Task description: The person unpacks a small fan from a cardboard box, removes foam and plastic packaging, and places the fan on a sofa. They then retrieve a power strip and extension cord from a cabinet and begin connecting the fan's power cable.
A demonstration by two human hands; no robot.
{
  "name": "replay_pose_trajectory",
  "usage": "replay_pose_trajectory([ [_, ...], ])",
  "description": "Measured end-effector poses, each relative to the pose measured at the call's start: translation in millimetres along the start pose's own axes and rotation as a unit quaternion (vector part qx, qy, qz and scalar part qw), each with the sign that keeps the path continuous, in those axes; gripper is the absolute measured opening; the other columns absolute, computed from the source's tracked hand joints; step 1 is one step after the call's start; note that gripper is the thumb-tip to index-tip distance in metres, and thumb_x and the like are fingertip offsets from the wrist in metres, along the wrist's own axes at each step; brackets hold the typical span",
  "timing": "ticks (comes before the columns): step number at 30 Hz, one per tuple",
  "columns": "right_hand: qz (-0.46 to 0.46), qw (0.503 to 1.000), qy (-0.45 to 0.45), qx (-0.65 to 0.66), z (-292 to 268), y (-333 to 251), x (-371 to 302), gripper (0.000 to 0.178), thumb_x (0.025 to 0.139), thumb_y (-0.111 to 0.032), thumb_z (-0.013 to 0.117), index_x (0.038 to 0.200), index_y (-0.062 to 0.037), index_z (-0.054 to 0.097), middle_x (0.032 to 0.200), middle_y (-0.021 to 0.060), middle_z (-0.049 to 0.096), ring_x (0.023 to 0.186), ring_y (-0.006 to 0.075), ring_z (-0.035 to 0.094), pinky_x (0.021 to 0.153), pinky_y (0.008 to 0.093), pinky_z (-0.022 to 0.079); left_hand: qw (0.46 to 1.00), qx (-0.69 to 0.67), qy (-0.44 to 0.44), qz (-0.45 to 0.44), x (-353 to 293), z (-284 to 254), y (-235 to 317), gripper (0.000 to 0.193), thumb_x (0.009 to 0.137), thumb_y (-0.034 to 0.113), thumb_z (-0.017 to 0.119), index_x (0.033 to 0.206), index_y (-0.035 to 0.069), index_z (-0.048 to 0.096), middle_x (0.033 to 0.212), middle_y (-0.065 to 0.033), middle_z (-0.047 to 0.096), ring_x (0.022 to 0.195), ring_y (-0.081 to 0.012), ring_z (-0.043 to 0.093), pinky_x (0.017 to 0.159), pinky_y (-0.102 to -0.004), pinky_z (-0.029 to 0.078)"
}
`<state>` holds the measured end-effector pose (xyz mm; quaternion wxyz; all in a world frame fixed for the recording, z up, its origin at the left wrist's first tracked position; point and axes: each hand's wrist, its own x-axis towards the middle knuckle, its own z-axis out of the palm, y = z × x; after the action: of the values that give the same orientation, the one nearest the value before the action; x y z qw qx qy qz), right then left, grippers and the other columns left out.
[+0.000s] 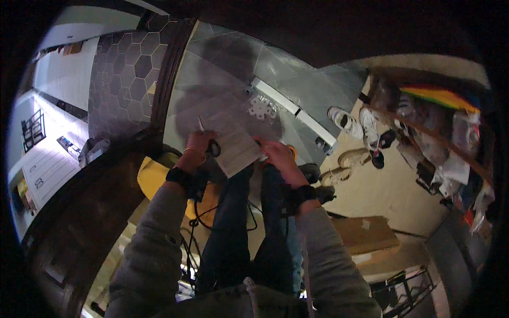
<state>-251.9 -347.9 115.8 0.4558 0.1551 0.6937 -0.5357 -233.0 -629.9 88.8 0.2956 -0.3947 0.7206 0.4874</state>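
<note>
My left hand [197, 146] is closed around a pair of scissors [214, 149]. Their dark handle loop shows beside the fingers, and a pale blade points away from me. Between my hands, above my knees, is a pale sheet of paper [233, 144]. My right hand [278, 153] pinches the sheet's right edge between thumb and fingers. An orange ring-shaped thing [292, 152] shows just beyond the right hand; whether the hand touches it cannot be made out. A white snowflake-shaped cutout [262, 108] lies on the grey tiles beyond the sheet.
A long white strip or box [294, 110] lies across the tiles. Several shoes [347, 123] stand to the right, near a cluttered rack [429, 135]. A cardboard box [366, 235] is at lower right. Something yellow [151, 179] and black cables [204, 222] are near my legs.
</note>
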Motion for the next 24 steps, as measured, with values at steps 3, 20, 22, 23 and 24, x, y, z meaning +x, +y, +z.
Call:
replay_pose_trajectory([
  [3, -0.11, 0.955, 0.043, -0.273, -33, 70, 56, 0.03, 0.072, -0.015, 0.056, 0.098, -0.0005, 0.056, 0.084, 0.013, 0.06, 0.081, 0.0209, 0.057, 0.069, 0.0288, 0.045, 0.991, -0.126, -0.004, 0.046, 45, 11, -54, 0.026, 0.079, 0.016, 0.048, 0.1, 0.001, 0.052, 0.089, -0.0085, 0.056, 0.074, -0.0209, 0.054, 0.064, -0.0314, 0.045],
  [20, -0.171, 0.827, 0.256, -0.47, -132, 117, 202, 0.06, 0.059, -0.019, 0.07, 0.112, -0.0068, 0.043, 0.097, 0.019, 0.053, 0.093, 0.0327, 0.052, 0.078, 0.0391, 0.042, 0.953, 0.284, -0.028, 0.101, 263, 167, -67, 0.043, 0.077, 0.029, 0.048, 0.113, 0.006, 0.043, 0.098, -0.0219, 0.055, 0.094, -0.0353, 0.053, 0.078, -0.0406, 0.042],
  [22, -0.112, 0.832, 0.211, -0.501, -137, 129, 211, 0.062, 0.058, -0.02, 0.071, 0.112, -0.0077, 0.043, 0.096, 0.0175, 0.054, 0.089, 0.0329, 0.054, 0.075, 0.0399, 0.044, 0.963, 0.271, -0.007, 0.012, 280, 175, -66, 0.041, 0.078, 0.03, 0.049, 0.111, 0.006, 0.045, 0.097, -0.0217, 0.055, 0.094, -0.0353, 0.053, 0.078, -0.0413, 0.042],
  [23, -0.06, 0.839, 0.191, -0.506, -138, 134, 215, 0.063, 0.058, -0.02, 0.071, 0.112, -0.0081, 0.042, 0.096, 0.0167, 0.055, 0.087, 0.033, 0.055, 0.073, 0.0404, 0.045, 0.954, 0.298, -0.015, 0.034, 286, 178, -66, 0.039, 0.078, 0.029, 0.048, 0.11, 0.006, 0.046, 0.096, -0.0213, 0.056, 0.093, -0.0353, 0.053, 0.077, -0.0415, 0.043],
  [24, -0.057, 0.83, 0.188, -0.522, -138, 137, 218, 0.062, 0.058, -0.021, 0.071, 0.111, -0.0083, 0.043, 0.095, 0.0162, 0.056, 0.085, 0.0329, 0.055, 0.072, 0.0405, 0.045, 0.944, 0.325, -0.022, 0.057, 292, 181, -65, 0.038, 0.078, 0.028, 0.047, 0.108, 0.006, 0.046, 0.095, -0.0209, 0.056, 0.092, -0.0354, 0.053, 0.077, -0.0418, 0.043],
])
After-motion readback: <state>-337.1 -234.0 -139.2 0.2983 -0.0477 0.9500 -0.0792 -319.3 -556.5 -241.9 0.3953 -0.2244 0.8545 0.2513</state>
